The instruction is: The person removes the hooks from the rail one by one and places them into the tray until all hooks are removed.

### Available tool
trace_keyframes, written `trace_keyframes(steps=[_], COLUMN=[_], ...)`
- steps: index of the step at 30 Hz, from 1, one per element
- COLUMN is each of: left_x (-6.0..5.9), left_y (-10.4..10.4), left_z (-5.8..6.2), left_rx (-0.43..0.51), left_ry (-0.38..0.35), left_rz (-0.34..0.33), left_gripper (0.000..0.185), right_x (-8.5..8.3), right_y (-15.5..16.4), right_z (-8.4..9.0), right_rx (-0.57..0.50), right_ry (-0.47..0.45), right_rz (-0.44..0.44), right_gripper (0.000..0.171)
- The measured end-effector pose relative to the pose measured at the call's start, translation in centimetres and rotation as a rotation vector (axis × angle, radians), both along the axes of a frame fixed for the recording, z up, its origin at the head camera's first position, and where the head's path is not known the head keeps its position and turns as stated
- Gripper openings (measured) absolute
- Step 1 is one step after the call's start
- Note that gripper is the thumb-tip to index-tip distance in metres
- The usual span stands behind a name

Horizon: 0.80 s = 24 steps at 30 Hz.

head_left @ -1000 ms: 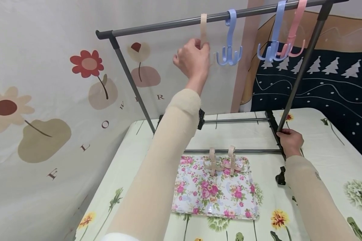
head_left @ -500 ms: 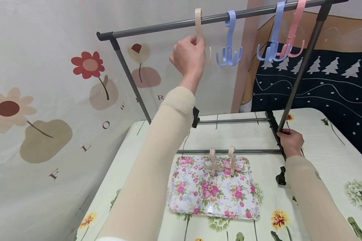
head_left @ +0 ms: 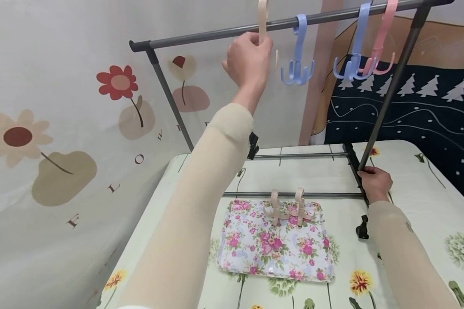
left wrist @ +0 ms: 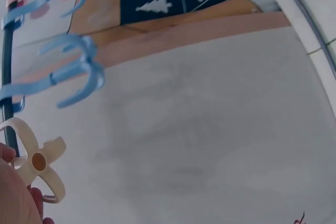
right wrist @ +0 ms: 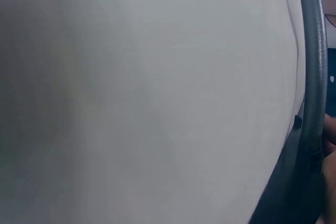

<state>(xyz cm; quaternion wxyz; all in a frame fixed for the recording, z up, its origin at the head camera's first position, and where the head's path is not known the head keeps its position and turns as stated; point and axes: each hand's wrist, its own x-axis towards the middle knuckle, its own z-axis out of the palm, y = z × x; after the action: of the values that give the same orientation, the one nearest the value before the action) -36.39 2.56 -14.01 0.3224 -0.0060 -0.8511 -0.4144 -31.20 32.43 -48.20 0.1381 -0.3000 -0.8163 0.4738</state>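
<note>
Gripping the stem of a beige four-claw hook hanger [head_left: 264,25] with the left hand [head_left: 249,62], fingers curled round it just below the grey top rail [head_left: 216,33] of the tabletop garment rack. Loop of that hanger rising above the rail line and partly out of the head view, so hooked over it or only held against it: cannot tell. Long axis upright, loop end above the grip, claw end below it; claws seen from beneath in the left wrist view as a pale cross [left wrist: 38,162] beside the fingertips. Along the rail to the right of the grip, a blue claw hanger [head_left: 297,56] hung close by, then a second blue one [head_left: 352,51] and a pink one [head_left: 383,47] together near the right upright [head_left: 394,81]. Right hand [head_left: 376,182] low at the foot of that upright, fingers wrapped round the post where it meets the base bar, well apart from the beige hanger; left hand by far the nearer. Below the rail, on the flower-print tablecloth [head_left: 417,171], a rose-patterned tray [head_left: 255,253] with two more beige hangers [head_left: 288,208] lying side by side at its far edge, close to the rack's lower crossbar [head_left: 255,194]. Right wrist view showing only the dark post [right wrist: 314,77] against a pale wall.
</note>
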Motion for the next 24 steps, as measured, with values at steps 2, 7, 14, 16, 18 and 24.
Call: trace_keyframes(steps=[2, 7, 14, 16, 18, 24], left_x=[0.1, 0.3, 0.4, 0.4, 0.4, 0.7], left_y=[0.1, -0.3, -1.7, -2.2, -2.6, -3.7], left_z=[-0.3, -0.3, -1.2, -1.6, -2.1, -3.1], left_rx=[0.013, 0.045, 0.044, 0.046, 0.042, 0.032], left_ry=[0.003, 0.014, 0.017, 0.009, 0.007, 0.018], left_rz=[-0.012, -0.037, -0.035, -0.038, -0.045, -0.076], left_gripper=[0.019, 0.018, 0.018, 0.019, 0.020, 0.021], right_x=[0.1, 0.0, 0.1, 0.0, 0.0, -0.1], right_y=[0.1, 0.3, 0.4, 0.3, 0.2, 0.3], right_z=[0.1, 0.0, 0.0, 0.0, 0.0, -0.3], right_rx=[0.003, 0.007, -0.008, -0.013, -0.017, -0.024], right_ry=[-0.005, 0.005, -0.013, -0.008, -0.005, -0.003], right_rz=[-0.001, -0.008, -0.006, -0.010, -0.016, -0.026], right_gripper=[0.039, 0.038, 0.040, 0.040, 0.039, 0.038])
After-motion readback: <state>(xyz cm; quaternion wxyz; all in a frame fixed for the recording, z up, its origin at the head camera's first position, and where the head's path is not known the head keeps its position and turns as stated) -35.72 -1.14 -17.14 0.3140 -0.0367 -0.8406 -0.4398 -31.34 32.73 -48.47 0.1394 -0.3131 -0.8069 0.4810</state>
